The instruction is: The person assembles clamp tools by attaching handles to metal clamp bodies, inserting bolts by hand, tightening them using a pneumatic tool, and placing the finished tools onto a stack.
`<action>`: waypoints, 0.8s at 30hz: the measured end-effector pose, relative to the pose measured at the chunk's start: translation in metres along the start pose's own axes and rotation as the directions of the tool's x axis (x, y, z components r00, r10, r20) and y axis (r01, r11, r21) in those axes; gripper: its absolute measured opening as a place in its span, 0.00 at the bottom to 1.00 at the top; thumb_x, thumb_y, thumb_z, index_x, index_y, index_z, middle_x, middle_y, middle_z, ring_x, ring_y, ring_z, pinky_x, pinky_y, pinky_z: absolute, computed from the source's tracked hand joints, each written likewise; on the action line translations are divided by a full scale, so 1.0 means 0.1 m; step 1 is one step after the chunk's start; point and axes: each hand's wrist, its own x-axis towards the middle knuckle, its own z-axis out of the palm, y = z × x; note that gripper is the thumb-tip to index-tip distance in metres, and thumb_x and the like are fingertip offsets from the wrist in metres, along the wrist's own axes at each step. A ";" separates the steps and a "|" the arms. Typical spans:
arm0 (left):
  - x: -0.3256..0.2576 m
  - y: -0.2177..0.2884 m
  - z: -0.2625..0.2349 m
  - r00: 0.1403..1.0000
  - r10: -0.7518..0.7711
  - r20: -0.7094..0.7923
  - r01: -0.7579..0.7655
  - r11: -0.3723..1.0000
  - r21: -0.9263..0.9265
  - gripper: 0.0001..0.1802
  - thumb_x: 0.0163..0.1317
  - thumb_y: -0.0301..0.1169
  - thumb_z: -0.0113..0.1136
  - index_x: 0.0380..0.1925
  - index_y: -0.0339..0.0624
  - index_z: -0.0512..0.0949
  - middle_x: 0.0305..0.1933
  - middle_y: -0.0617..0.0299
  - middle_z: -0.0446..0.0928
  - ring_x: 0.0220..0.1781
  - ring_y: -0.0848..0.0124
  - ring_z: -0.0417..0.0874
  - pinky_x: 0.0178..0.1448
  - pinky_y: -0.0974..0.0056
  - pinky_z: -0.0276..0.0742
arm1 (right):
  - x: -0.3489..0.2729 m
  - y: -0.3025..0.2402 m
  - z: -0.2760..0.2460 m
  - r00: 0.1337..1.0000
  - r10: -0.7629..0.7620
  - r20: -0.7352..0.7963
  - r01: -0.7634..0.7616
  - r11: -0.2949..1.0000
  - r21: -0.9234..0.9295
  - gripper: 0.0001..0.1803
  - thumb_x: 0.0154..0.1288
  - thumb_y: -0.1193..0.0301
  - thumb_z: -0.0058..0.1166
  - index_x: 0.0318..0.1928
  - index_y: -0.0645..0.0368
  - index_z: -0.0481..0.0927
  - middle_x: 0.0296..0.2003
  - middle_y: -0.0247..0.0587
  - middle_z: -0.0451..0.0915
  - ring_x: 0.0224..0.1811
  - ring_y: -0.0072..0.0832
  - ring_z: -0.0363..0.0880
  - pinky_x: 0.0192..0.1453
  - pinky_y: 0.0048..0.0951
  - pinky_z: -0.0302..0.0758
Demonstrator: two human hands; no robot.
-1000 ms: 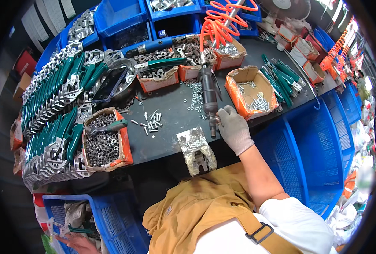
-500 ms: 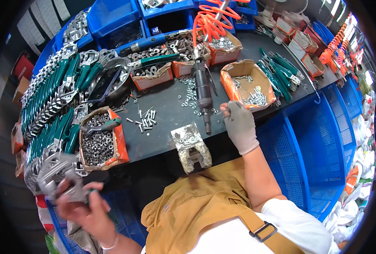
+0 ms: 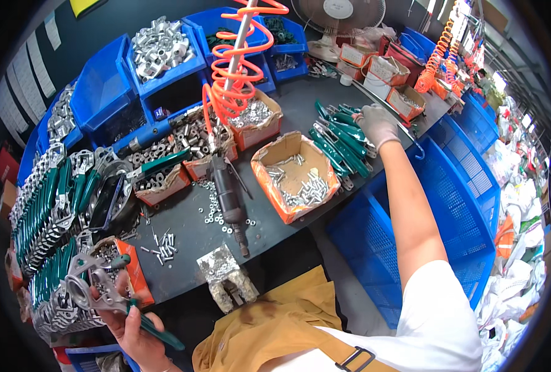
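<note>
My left hand (image 3: 136, 332), bare, is closed around a silver metal hand tool (image 3: 80, 290) with a looped head and green handles. It holds the tool up at the lower left, beside an orange-edged box of small nuts (image 3: 140, 282). My right hand (image 3: 379, 124), in a grey glove with bare fingertips, is stretched far out to the right. Its curled fingers are at a green handle (image 3: 348, 119) on the far edge of a heap of green-handled parts (image 3: 340, 146); the heap partly hides the fingertips.
A dark air screwdriver (image 3: 228, 195) hangs on an orange coiled hose (image 3: 238, 68) above a metal fixture (image 3: 220, 266). A box of rivets (image 3: 291, 208) stands right of it. Rows of green-handled tools (image 3: 55, 186) line the left. Blue crates (image 3: 424, 217) stand at the right.
My right hand has moved from beside the rivet box out to the green-handled heap. The tool in my left hand has turned, showing its green handle. The view has swung right.
</note>
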 end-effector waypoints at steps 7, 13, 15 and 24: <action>-0.01 -0.32 0.18 0.993 -0.041 0.111 0.029 0.994 0.105 0.35 0.63 0.25 0.57 0.69 0.43 0.56 0.48 0.56 0.74 0.36 0.74 0.76 0.27 0.73 0.73 | 0.27 -0.19 -0.08 0.931 -0.117 0.346 0.154 0.985 -0.081 0.21 0.62 0.56 0.59 0.46 0.61 0.83 0.44 0.52 0.82 0.51 0.45 0.80 0.55 0.41 0.77; 0.10 -0.52 0.34 0.928 -0.055 0.368 0.043 0.998 0.042 0.24 0.59 0.22 0.61 0.56 0.39 0.68 0.42 0.57 0.77 0.28 0.70 0.79 0.30 0.65 0.79 | 0.35 0.14 -0.31 0.963 -0.259 0.073 0.178 0.815 0.551 0.21 0.60 0.67 0.60 0.51 0.62 0.76 0.41 0.47 0.81 0.42 0.35 0.81 0.47 0.34 0.76; 0.13 -0.46 0.55 0.942 -0.186 0.278 0.199 0.980 -0.020 0.22 0.66 0.28 0.56 0.58 0.40 0.65 0.40 0.58 0.76 0.26 0.71 0.77 0.29 0.66 0.77 | 0.01 -0.12 -0.70 0.981 -0.183 -0.067 0.150 0.489 0.859 0.26 0.56 0.71 0.63 0.55 0.60 0.71 0.38 0.40 0.78 0.41 0.26 0.79 0.45 0.29 0.75; 0.06 -0.82 0.94 0.596 -0.647 0.476 0.803 0.460 -0.379 0.23 0.73 0.47 0.45 0.60 0.46 0.67 0.43 0.63 0.75 0.25 0.78 0.69 0.24 0.74 0.66 | -2.53 -1.43 -0.67 0.518 -0.358 -0.777 0.741 -0.266 0.617 0.20 0.49 0.77 0.66 0.43 0.57 0.74 0.36 0.38 0.70 0.25 0.33 0.78 0.23 0.28 0.74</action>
